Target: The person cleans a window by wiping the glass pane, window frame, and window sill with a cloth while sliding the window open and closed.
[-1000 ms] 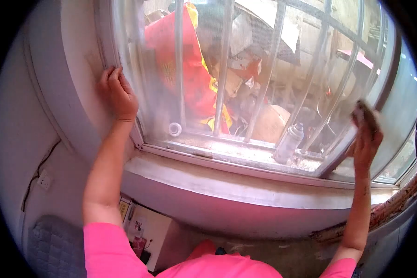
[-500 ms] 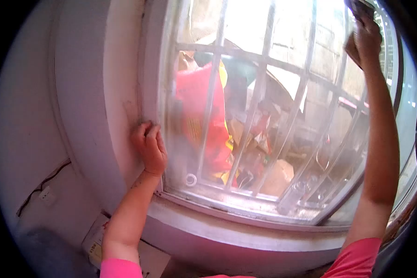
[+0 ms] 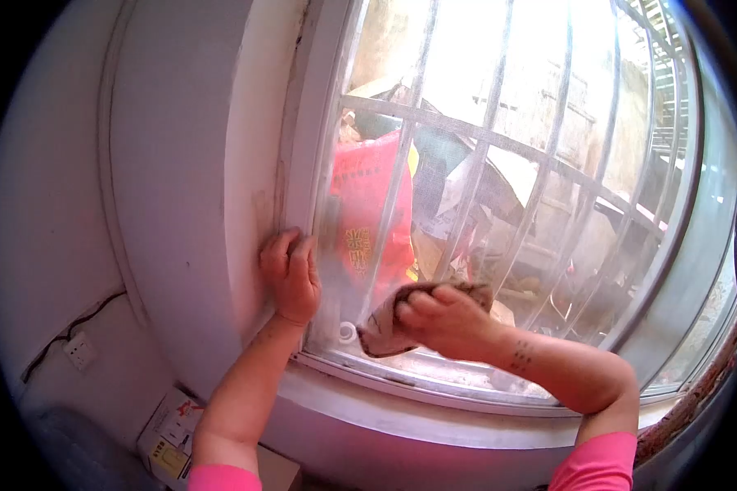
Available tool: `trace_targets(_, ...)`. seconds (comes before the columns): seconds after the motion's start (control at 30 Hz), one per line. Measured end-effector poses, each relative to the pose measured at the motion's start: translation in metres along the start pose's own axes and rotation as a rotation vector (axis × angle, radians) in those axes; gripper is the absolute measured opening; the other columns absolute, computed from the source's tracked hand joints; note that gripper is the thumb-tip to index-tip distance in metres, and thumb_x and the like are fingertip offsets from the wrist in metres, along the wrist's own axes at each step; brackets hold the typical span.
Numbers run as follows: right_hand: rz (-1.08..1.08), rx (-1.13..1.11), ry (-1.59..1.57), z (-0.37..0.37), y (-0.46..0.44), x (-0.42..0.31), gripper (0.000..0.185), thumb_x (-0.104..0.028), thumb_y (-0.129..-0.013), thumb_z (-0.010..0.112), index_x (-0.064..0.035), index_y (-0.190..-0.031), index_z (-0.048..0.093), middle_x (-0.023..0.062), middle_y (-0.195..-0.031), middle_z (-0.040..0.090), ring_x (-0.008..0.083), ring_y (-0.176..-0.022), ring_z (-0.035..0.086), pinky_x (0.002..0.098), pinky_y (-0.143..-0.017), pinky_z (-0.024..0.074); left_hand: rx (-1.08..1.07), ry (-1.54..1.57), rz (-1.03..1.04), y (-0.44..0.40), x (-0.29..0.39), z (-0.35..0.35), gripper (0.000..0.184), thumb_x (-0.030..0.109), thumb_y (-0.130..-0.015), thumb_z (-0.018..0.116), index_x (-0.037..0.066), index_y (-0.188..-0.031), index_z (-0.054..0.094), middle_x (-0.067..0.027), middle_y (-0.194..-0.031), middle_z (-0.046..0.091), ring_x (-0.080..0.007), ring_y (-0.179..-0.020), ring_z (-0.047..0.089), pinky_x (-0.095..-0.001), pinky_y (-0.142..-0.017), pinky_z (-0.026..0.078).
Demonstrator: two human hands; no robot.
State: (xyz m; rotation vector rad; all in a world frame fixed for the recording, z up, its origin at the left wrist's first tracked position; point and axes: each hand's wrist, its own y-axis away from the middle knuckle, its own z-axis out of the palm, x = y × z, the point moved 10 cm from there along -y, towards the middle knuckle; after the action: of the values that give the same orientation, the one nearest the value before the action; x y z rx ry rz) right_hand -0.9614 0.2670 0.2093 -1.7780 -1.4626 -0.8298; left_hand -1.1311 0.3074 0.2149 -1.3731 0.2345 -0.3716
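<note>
My right hand [image 3: 446,323] presses a brown-and-beige cloth [image 3: 380,331] to the lower part of the window pane [image 3: 516,221]. Its fingers are bunched into the cloth, which spreads out on both sides of them. At the left side of the window, my left hand [image 3: 293,278] rests against the window frame [image 3: 323,106], fingers bent and a little apart, with nothing seen in them. Close to the cloth, a small white ring [image 3: 348,331] shows low on the pane.
Behind the glass stand metal bars [image 3: 483,139], a red bag [image 3: 368,213] and a heap of cardboard and other clutter. Below runs the window sill [image 3: 434,421]. At lower left are a wall socket [image 3: 79,350] and a printed box [image 3: 172,434].
My right hand has brought the cloth from the top right of the window down to its lower left. The left hand stays by the frame; the view has shifted.
</note>
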Motion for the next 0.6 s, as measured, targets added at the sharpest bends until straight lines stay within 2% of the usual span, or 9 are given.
trace_targets(0.13, 0.670, -0.247, 0.296, -0.051, 0.012, 0.143, 0.016, -0.014, -0.073, 0.058, -0.0066, -0.087, 0.061, 0.0078, -0.099, 0.058, 0.0225, -0.095, 0.054, 0.0374, -0.072, 0.0479, -0.004, 0.036, 0.024, 0.000, 0.000, 0.001, 0.024, 0.009, -0.084, 0.057, 0.008, -0.108, 0.058, -0.0126, -0.111, 0.053, -0.0333, -0.103, 0.049, -0.0472, -0.089, 0.038)
trace_targets(0.17, 0.505, 0.097, 0.414, -0.088, 0.026, 0.166, 0.025, -0.010, -0.074, 0.055, -0.0054, -0.098, 0.061, 0.0116, -0.105, 0.058, 0.0247, -0.097, 0.053, 0.0389, -0.078, 0.0457, -0.020, 0.048, 0.021, 0.001, -0.002, 0.003, 0.024, 0.009, -0.084, 0.057, 0.008, -0.108, 0.057, -0.0127, -0.110, 0.053, -0.0334, -0.103, 0.049, -0.0475, -0.089, 0.038)
trace_targets(0.33, 0.652, 0.616, 0.932, -0.240, 0.086, 0.314, 0.037, -0.002, -0.075, 0.059, -0.0106, -0.111, 0.061, 0.0095, -0.108, 0.060, 0.0298, -0.096, 0.054, 0.0416, -0.088, 0.0435, -0.017, 0.069, 0.003, 0.004, -0.003, 0.005, 0.026, 0.008, -0.083, 0.057, 0.009, -0.109, 0.057, -0.0132, -0.110, 0.052, -0.0339, -0.101, 0.049, -0.0480, -0.089, 0.038)
trace_targets(0.43, 0.999, 0.780, 1.038, -0.265, 0.137, 0.431, 0.043, -0.006, -0.080, 0.057, -0.0110, -0.122, 0.055, 0.0185, -0.102, 0.062, 0.0346, -0.094, 0.059, 0.0439, -0.083, 0.0466, -0.009, 0.087, 0.021, 0.001, -0.001, 0.002, 0.026, 0.008, -0.083, 0.056, 0.009, -0.109, 0.057, -0.0136, -0.111, 0.051, -0.0340, -0.101, 0.050, -0.0479, -0.088, 0.039)
trace_targets(0.47, 0.972, 1.318, 0.482, -0.262, 0.128, 0.406, 0.031, -0.004, -0.084, 0.043, -0.0036, -0.111, 0.060, 0.0178, -0.100, 0.063, 0.0340, -0.095, 0.060, 0.0435, -0.079, 0.0481, 0.001, 0.074, 0.032, 0.001, 0.000, 0.001, 0.025, 0.008, -0.084, 0.056, 0.008, -0.109, 0.057, -0.0137, -0.111, 0.051, -0.0340, -0.100, 0.050, -0.0477, -0.088, 0.039)
trace_targets(0.5, 0.816, 1.111, 0.643, -0.263, 0.080, 0.380, 0.032, -0.006, -0.086, 0.043, -0.0010, -0.114, 0.056, 0.0202, -0.099, 0.062, 0.0335, -0.090, 0.061, 0.0430, -0.079, 0.0483, 0.007, 0.059, 0.043, 0.001, 0.001, -0.001, 0.025, 0.008, -0.084, 0.055, 0.008, -0.109, 0.057, -0.0138, -0.111, 0.051, -0.0340, -0.100, 0.050, -0.0475, -0.087, 0.040)
trace_targets(0.53, 1.237, 1.018, 0.173, -0.243, 0.064, 0.379, 0.031, -0.009, -0.089, 0.043, -0.0003, -0.116, 0.054, 0.0213, -0.104, 0.060, 0.0329, -0.092, 0.059, 0.0437, -0.082, 0.0481, 0.006, 0.068, 0.034, 0.002, -0.001, -0.001, 0.024, 0.009, -0.085, 0.055, 0.008, -0.109, 0.057, -0.0137, -0.112, 0.052, -0.0340, -0.101, 0.050, -0.0473, -0.087, 0.040)
trace_targets(0.57, 1.026, 0.840, 0.318, -0.226, 0.023, 0.378, 0.030, -0.006, -0.072, 0.064, -0.0053, -0.102, 0.064, 0.0117, -0.103, 0.061, 0.0316, -0.094, 0.056, 0.0410, -0.087, 0.0447, 0.005, 0.079, 0.027, 0.003, -0.003, 0.000, 0.023, 0.009, -0.086, 0.054, 0.008, -0.108, 0.057, -0.0136, -0.112, 0.052, -0.0340, -0.102, 0.050, -0.0471, -0.088, 0.039)
trace_targets(0.6, 0.905, 0.254, 0.724, -0.186, -0.031, 0.349, 0.019, -0.009, -0.070, 0.067, -0.0001, -0.086, 0.067, 0.0152, -0.100, 0.061, 0.0322, -0.095, 0.057, 0.0383, -0.087, 0.0455, 0.003, 0.095, 0.020, 0.004, -0.002, 0.001, 0.022, 0.009, -0.086, 0.054, 0.007, -0.108, 0.057, -0.0135, -0.112, 0.052, -0.0340, -0.102, 0.049, -0.0470, -0.088, 0.039)
